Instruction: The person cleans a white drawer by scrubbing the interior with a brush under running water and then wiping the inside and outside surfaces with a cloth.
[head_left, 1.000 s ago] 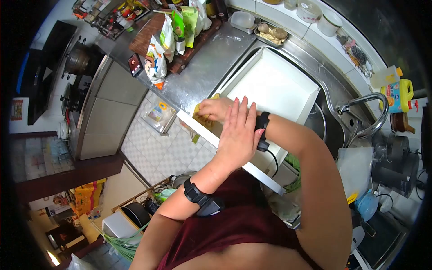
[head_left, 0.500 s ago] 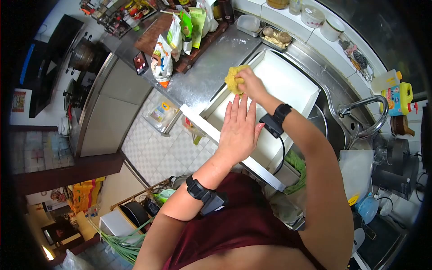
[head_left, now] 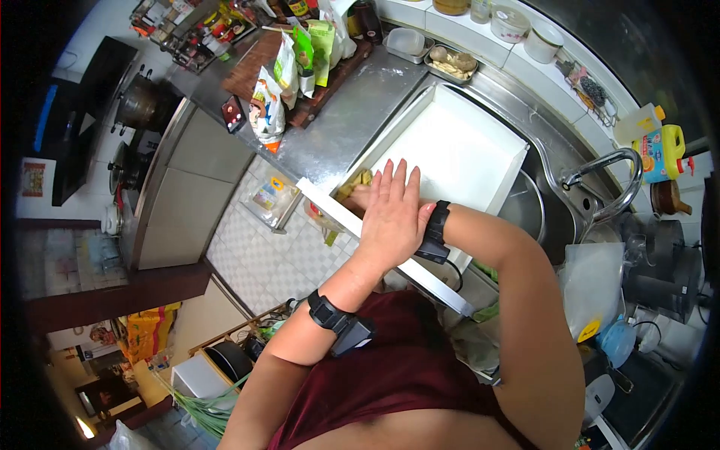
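A white drawer with a thick front panel lies tilted across the sink and the counter edge. My left hand is open, its fingers straight and together, held palm down over the front part of the drawer. Below it my right arm crosses to the left, and my right hand is mostly hidden behind the left one. Yellow scrubbing cloth shows at the right hand's fingers, in the drawer's left front corner. Both wrists wear black straps with small devices.
A curved metal faucet stands over the sink at right. On the counter are a wooden board with several food bags, a phone and a metal dish of food. Detergent bottles stand at the far right.
My right hand has moved the yellow cloth from the drawer's left side wall toward me into the front left corner, passing under my left hand. The left hand stays nearly in place.
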The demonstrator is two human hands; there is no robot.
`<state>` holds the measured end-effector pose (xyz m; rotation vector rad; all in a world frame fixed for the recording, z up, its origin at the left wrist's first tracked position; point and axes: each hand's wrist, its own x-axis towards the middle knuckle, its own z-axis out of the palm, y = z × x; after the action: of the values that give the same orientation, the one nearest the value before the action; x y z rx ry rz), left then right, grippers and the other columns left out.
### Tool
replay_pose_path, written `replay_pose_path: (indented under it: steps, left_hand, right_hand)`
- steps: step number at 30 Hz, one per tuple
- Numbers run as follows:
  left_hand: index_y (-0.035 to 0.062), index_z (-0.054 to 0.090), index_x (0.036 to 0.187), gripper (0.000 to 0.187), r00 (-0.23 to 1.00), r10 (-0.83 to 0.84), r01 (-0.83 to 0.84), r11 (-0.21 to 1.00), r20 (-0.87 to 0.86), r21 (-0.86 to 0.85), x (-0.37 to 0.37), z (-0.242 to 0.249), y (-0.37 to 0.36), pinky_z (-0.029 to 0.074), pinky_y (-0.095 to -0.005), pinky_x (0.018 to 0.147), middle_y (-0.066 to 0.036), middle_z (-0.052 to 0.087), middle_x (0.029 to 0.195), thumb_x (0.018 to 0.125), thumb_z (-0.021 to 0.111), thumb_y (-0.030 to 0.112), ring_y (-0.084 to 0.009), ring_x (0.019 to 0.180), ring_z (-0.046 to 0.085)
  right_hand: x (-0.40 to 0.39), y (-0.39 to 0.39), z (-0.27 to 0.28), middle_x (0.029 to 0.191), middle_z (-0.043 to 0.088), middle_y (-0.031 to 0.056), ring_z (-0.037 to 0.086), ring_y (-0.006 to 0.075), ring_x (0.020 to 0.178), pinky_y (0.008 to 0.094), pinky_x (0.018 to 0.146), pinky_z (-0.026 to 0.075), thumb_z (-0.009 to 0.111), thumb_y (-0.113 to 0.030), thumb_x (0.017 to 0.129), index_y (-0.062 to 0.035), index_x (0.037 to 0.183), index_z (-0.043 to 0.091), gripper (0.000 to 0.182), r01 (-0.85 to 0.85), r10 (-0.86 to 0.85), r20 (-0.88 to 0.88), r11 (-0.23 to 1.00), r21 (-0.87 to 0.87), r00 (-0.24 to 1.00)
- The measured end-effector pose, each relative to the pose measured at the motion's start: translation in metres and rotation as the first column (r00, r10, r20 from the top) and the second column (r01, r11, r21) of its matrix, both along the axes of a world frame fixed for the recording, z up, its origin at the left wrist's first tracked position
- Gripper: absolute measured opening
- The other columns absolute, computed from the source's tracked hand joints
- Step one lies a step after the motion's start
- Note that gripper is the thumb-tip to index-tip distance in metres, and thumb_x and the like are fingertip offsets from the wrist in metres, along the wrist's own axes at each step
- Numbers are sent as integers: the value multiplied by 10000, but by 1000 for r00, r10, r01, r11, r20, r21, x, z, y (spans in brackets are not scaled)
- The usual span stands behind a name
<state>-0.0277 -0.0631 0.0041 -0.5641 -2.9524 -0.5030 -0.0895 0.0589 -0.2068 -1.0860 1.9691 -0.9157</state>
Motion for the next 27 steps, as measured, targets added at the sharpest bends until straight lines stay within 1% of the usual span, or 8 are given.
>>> replay_pose_path:
  steps: [5,9,11,16,17,21,25,27]
  left_hand:
    - [-38,351,1335,569,1000,-8,8,1000,-10,6,0,0,-1,164,-482,1106,-258,322,1390,927,455,345,-410,1331,244]
    - [-29,347,1343,624,1000,4,-4,1000,-20,28,1,6,-1,147,-490,1108,-257,294,1407,907,473,399,-422,1338,214]
    - [-7,352,1352,648,999,-1,6,996,-52,89,2,9,-1,127,-516,1103,-255,270,1419,886,494,420,-427,1347,182]
    - [40,375,1359,643,984,50,-28,991,-171,131,10,20,-5,82,-576,1085,-240,226,1444,861,519,420,-440,1360,120]
    - [44,380,1357,631,982,57,-33,990,-181,135,10,19,-7,75,-583,1082,-236,223,1447,863,517,412,-442,1360,116]
    - [65,417,1340,557,979,91,-63,986,-184,152,12,23,-18,74,-585,1079,-224,229,1450,880,498,368,-443,1357,124]
    - [93,436,1333,532,974,51,-30,995,-222,96,11,30,-26,80,-581,1081,-221,243,1444,902,449,405,-436,1354,148]
    - [77,439,1327,539,969,62,-47,997,-241,66,9,32,-26,78,-567,1088,-224,269,1430,921,404,431,-439,1346,172]
  right_hand:
    - [-18,9,38,1070,534,73,515,202,1013,309,875,435,610,-144,846,-91,1138,530,307,36,-20,187,996,-85,982]
    - [-41,1,100,1074,536,62,508,184,1023,305,880,429,604,-147,860,-95,1154,524,309,189,-21,463,929,-320,886]
    - [-49,-17,126,1076,536,57,504,175,1028,303,882,426,601,-148,867,-97,1162,521,310,243,2,500,872,-425,866]
    - [-47,-80,169,1110,514,105,485,214,1040,339,950,393,613,-248,878,-79,1178,523,356,233,-89,269,790,-567,959]
    - [-50,-86,173,1169,499,128,474,239,1071,350,958,389,623,-246,874,-91,1237,503,413,149,-88,130,787,-598,988]
    - [-45,-99,179,1209,496,142,467,245,1105,361,940,400,643,-224,856,-102,1254,501,440,-61,-23,-173,883,-465,985]
    - [-37,-63,173,1200,507,144,477,230,1094,357,919,411,660,-192,834,-63,1240,507,453,-155,110,-121,866,-475,987]
    - [-25,-40,176,1195,513,145,482,222,1089,355,908,416,668,-176,823,-43,1233,510,459,-127,157,23,869,-479,987]
